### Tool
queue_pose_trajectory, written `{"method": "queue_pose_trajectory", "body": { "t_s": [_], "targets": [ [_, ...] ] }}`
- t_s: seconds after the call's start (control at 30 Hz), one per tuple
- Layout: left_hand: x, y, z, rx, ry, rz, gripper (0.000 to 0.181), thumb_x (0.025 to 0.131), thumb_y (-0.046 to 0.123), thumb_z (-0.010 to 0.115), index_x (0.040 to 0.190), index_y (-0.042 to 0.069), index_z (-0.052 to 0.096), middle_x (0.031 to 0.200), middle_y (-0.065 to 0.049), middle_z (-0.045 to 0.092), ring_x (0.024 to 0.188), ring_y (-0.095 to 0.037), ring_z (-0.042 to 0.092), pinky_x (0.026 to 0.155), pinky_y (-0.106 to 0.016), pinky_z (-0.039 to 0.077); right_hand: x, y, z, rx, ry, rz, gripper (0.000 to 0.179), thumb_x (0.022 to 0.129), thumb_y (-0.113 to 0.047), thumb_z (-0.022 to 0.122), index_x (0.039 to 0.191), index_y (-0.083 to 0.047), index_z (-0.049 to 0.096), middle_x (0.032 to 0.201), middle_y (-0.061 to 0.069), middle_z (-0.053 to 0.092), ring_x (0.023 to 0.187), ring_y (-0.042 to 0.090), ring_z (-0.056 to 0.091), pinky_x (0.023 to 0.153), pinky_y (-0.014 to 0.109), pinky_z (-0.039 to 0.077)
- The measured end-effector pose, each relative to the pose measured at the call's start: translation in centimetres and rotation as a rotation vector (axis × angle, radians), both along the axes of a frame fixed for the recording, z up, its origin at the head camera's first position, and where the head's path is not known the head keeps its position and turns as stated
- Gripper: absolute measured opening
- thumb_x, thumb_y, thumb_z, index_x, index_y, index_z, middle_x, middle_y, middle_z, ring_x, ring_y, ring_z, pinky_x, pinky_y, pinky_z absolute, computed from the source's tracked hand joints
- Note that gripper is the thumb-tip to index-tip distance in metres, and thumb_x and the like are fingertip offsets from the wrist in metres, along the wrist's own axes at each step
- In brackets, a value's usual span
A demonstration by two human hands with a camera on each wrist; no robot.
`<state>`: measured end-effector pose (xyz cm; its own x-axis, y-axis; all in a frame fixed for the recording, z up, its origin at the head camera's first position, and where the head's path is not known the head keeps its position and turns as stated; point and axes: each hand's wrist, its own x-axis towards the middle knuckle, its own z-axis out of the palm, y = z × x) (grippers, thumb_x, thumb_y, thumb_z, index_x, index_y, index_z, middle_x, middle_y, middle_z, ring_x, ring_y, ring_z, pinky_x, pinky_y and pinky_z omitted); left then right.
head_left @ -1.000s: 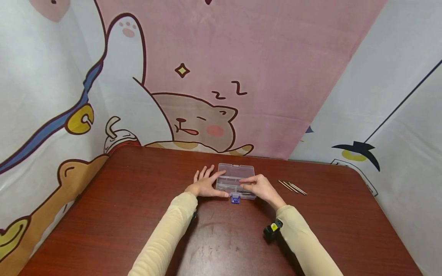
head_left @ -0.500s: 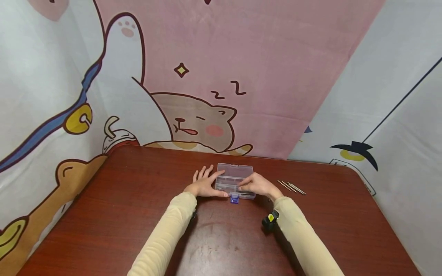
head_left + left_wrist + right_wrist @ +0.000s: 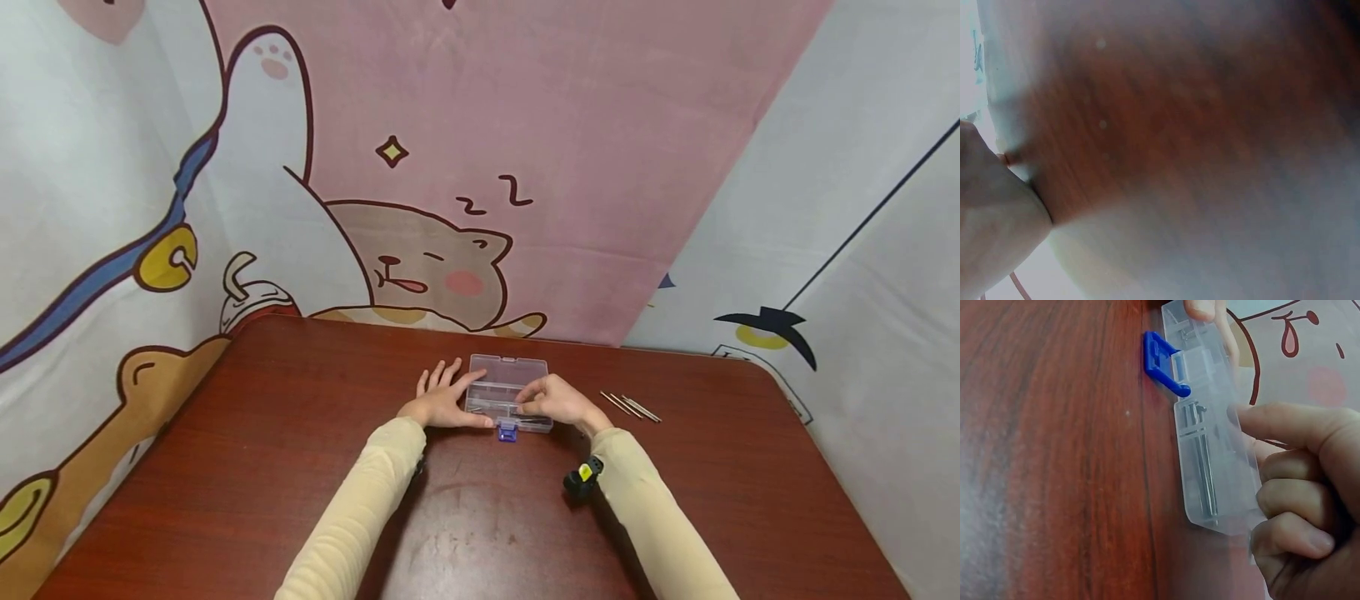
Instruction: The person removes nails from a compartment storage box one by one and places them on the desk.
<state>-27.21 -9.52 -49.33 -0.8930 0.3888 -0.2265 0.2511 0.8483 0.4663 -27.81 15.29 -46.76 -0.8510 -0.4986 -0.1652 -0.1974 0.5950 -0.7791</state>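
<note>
A clear plastic compartment box (image 3: 508, 372) lies on the table with its lid laid back and a blue latch (image 3: 507, 433) at its front. Thin metal rods (image 3: 1205, 469) lie in its front right compartment; their kind is unclear. My left hand (image 3: 442, 406) rests at the left side with spread fingers, the thumb along the front edge and the index finger over the box. My right hand (image 3: 558, 402) reaches into the box from the right, thumb and index finger close together. In the right wrist view its other fingers curl; whether the fingertips hold a rod is hidden.
Several thin metal rods (image 3: 632, 407) lie side by side on the brown table (image 3: 480, 517), right of the box. A printed cloth (image 3: 585, 167) hangs behind the table's back edge. The left wrist view is mostly blurred tabletop.
My right hand has moved slightly left and lower, its fingertips going from above the box down into the front right compartment. My left hand keeps its place.
</note>
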Motion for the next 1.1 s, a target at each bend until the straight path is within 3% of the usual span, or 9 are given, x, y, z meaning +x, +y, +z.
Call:
{"method": "queue_pose_trajectory", "body": {
  "t_s": [0.2,0.3,0.53,0.67,0.83,1.1],
  "targets": [
    [-0.2,0.0,-0.4,0.012,0.011,0.0,0.098,0.072,0.072,0.066,0.153,0.04,0.022,0.161,-0.01,0.001,0.145,-0.032,-0.006,0.11,-0.053,-0.008,0.3,-0.1,-0.1,-0.038,-0.015,-0.042,0.012,0.085,-0.006,0.068,0.094,0.002,0.072,0.058,-0.003,0.052,0.05,0.008,0.037,0.05,0.026,0.033],
    [-0.1,0.0,-0.3,-0.001,0.005,-0.004,0.098,0.072,0.072,0.065,0.153,0.041,0.02,0.161,-0.01,0.0,0.145,-0.032,-0.006,0.11,-0.053,-0.008,0.4,0.0,-0.1,-0.078,-0.024,-0.07,0.012,0.084,-0.005,0.069,0.092,0.003,0.072,0.055,-0.004,0.047,0.049,0.007,0.036,0.05,0.025,0.032],
    [0.0,0.0,0.0,-0.017,0.013,-0.008,0.098,0.072,0.074,0.064,0.153,0.039,0.021,0.161,-0.011,0.001,0.145,-0.035,-0.004,0.11,-0.054,-0.005,0.7,0.2,-0.3,-0.187,-0.018,-0.103,0.01,0.082,0.001,0.069,0.088,0.008,0.069,0.058,0.001,0.053,0.05,0.004,0.037,0.048,0.022,0.031],
    [0.0,0.0,-0.2,-0.026,0.012,-0.005,0.099,0.072,0.074,0.064,0.153,0.04,0.019,0.161,-0.01,0.0,0.145,-0.034,-0.005,0.11,-0.054,-0.005,0.8,0.2,-0.3,-0.21,-0.006,-0.114,0.009,0.082,0.002,0.068,0.087,0.009,0.068,0.064,0.005,0.061,0.054,0.006,0.043,0.051,0.022,0.036],
    [0.3,0.0,0.3,-0.012,0.021,0.001,0.098,0.072,0.072,0.066,0.153,0.037,0.023,0.161,-0.012,0.003,0.145,-0.036,-0.003,0.111,-0.055,-0.004,1.0,0.1,-0.4,-0.207,0.033,-0.14,0.007,0.082,0.0,0.069,0.086,0.006,0.068,0.071,0.006,0.065,0.061,0.009,0.05,0.058,0.024,0.042],
    [0.7,0.1,1.1,-0.008,0.026,-0.012,0.095,0.075,0.068,0.067,0.153,0.034,0.025,0.16,-0.015,0.006,0.144,-0.038,0.0,0.111,-0.057,-0.001,1.5,0.3,-0.4,-0.169,0.074,-0.22,0.005,0.082,-0.004,0.073,0.084,0.0,0.07,0.077,0.002,0.063,0.067,0.014,0.046,0.063,0.028,0.039]
  ]
}}
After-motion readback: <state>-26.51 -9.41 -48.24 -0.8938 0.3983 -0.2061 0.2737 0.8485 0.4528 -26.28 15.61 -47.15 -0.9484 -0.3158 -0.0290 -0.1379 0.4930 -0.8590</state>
